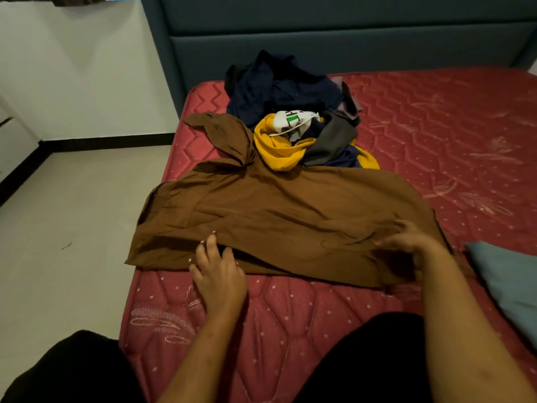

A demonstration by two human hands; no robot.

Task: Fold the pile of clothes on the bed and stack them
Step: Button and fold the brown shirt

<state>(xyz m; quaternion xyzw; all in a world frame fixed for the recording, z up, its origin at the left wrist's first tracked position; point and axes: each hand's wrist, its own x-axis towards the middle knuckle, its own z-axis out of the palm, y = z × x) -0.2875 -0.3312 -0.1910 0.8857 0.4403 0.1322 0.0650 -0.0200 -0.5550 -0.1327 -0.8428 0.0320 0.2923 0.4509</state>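
Observation:
A large brown garment (279, 216) lies spread across the red mattress (436, 135), one sleeve twisted up at its far left. My left hand (218, 271) rests flat on its near edge, fingers straight and spread. My right hand (406, 239) lies on the cloth's right part, fingers stretched to the left over a fold. Behind the brown garment sits a loose pile of clothes (302, 120): a navy piece at the back, a yellow one, a grey one and a white piece with a cord.
A padded blue-grey headboard (334, 45) stands behind the pile. A teal pillow (511, 280) lies at the right edge. The mattress's left edge drops to a pale floor (72, 228). My dark-clothed legs are in the foreground.

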